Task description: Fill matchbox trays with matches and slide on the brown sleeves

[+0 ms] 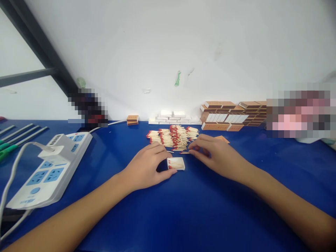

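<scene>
A small white matchbox tray (pixel 181 159) lies on the blue table with some red-tipped matches in it. My left hand (pixel 148 166) grips the tray by its left end, thumb at the near side and fingers at the far side. My right hand (pixel 210 150) is right of the tray, thumb and forefinger pinched at the end of a loose match (pixel 184 152). Just beyond both hands spreads a pile of red-headed matches (pixel 173 136). An orange matchbox piece (pixel 222 139) lies partly behind my right hand.
White trays (pixel 172 118) are stacked against the wall, beside stacked brown matchboxes (pixel 223 126). Two more matchboxes (pixel 132 120) sit further left. A power strip (pixel 49 171) with a charger and cable occupies the left side. Green-handled rods (pixel 18 140) lie at far left.
</scene>
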A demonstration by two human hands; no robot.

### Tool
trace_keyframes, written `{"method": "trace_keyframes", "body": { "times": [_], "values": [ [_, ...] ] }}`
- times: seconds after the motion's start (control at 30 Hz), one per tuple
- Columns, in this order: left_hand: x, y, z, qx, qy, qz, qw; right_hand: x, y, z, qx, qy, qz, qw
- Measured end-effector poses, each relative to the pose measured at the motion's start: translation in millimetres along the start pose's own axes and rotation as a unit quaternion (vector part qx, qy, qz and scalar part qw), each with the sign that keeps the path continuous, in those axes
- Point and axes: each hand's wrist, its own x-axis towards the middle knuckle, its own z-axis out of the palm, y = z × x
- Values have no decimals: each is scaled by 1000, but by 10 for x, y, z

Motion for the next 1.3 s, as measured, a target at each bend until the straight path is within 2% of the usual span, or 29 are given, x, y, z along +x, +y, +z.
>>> {"method": "trace_keyframes", "body": {
  "times": [0.13,0.3,0.47,0.63,0.8,1.03,1.13,1.3],
  "values": [
    [-8,9,2,-8,-4,-2,1000,10,115,-8,11,-32,33,999],
    [-4,17,9,-7,-7,0,1000,40,89,104,60,-61,42,995],
    [2,13,15,-5,-6,-6,1000,49,74,134,41,-74,55,995],
    [-1,28,24,-3,-1,-3,1000,14,-136,111,62,-53,33,996],
    [5,47,28,-6,-1,0,1000,-36,-367,188,92,-63,31,993],
    [3,36,18,-7,0,-6,1000,89,-110,302,76,27,53,995],
    [-1,36,18,-5,-3,-3,1000,149,-30,363,50,25,52,997],
    [-11,19,14,9,-5,-7,1000,184,-15,372,23,-18,72,997]
  ]
}}
